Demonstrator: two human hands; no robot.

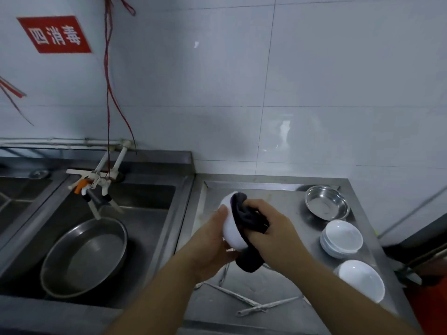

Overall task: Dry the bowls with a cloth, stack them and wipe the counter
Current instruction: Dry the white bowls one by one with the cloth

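Hands (pixel 212 240) around bowl (pixel 231 230), above counter (pixel 285 209)

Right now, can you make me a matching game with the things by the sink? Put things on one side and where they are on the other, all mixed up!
Things:
1. dark cloth
2. big metal basin
3. small steel dish
4. stack of white bowls

Places:
A. down in the sink
B. at the back right of the counter
C. pressed into the white bowl in the hands
D. on the counter, between the steel dish and another white bowl

Pairs: 1-C, 2-A, 3-B, 4-D
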